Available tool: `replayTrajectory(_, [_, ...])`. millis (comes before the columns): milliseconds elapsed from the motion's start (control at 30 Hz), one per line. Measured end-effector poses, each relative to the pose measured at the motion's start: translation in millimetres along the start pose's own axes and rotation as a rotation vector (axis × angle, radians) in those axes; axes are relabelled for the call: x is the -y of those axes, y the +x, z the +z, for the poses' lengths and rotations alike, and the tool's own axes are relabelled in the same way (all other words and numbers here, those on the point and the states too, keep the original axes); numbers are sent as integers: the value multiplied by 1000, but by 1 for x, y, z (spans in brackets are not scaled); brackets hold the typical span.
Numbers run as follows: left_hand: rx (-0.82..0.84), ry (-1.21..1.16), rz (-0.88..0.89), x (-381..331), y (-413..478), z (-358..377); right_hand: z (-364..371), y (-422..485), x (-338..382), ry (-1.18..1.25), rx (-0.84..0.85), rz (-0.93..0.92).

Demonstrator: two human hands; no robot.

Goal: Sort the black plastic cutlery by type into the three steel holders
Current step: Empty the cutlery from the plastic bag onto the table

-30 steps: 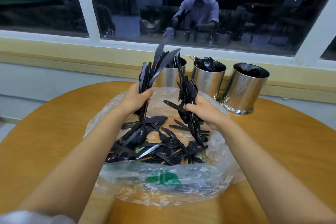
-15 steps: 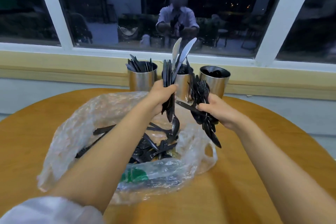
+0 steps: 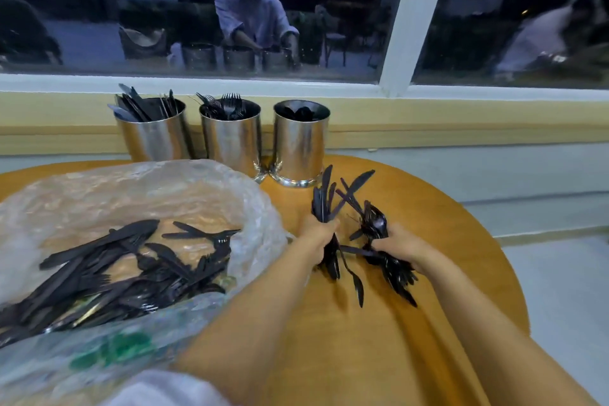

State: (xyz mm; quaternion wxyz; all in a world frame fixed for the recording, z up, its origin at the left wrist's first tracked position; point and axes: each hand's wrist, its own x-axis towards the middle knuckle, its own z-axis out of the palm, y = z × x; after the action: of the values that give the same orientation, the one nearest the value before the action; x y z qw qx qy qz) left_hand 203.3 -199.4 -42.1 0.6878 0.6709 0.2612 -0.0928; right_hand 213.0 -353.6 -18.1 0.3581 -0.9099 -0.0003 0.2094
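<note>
– Two fistfuls are out over the table [image 3: 379, 356], centre-right of frame. Left hand [image 3: 321, 237] is wrapped tight round a knife bundle [image 3: 324, 204], blades fanned upward. One long piece dangles loose below the fist.

– And the other?

– Right hand [image 3: 400, 245], just beside it, has its fingers curled round a tangled bundle [image 3: 374, 227]. It looks like forks and spoons crossed together; I can't separate the types by eye.

– Destinations?

– Three in a row at the table's far edge, upper left of centre: knife holder [image 3: 153, 138], fork holder [image 3: 230, 142], and spoon holder [image 3: 300, 142] nearest the hands. All are part filled.

– How much is left?

– Plenty. Loose cutlery [image 3: 131, 267] lies heaped in the open plastic bag [image 3: 164, 184], lower left. Around midway at best, I'd judge.

– How to do this step well?

– My reading is that both bundles are low over bare wood for sorting.
  - Check the knife bundle for strays first. The dangling piece will likely drop on the way.
  - Tap the handles level, then lower the bundle in from above. The knife holder is the farthest, and the reach crosses upright fork tines.
  - The tangle shouldn't go in whole. Set it down and draw the forks out by their handles, because tines snag.
</note>
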Motion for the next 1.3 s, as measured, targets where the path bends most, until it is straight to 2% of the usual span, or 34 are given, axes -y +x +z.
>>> replayTrajectory(167, [-93,78,102,0,19,-18,14,22,3,79,-15,-44])
replayTrajectory(433, [-159,280,134,1,22,-56,43,33,35,118,-7,-146])
replayTrajectory(700, [-320,436,170,4,3,-116,69,30,60,90,47,-205])
replayTrajectory(800, [-332,428,167,7,2,-135,82,33,68,16,7,-234])
replayTrajectory(1000, [-260,323,219,3,-8,-145,99,38,79,-161,-246,-368])
replayTrajectory(1200, [-122,139,407,-35,-41,-150,103,12,115,-87,-299,-526])
replayTrajectory(1300, [-131,63,548,-58,-71,-178,111,-14,147,-22,-287,-658])
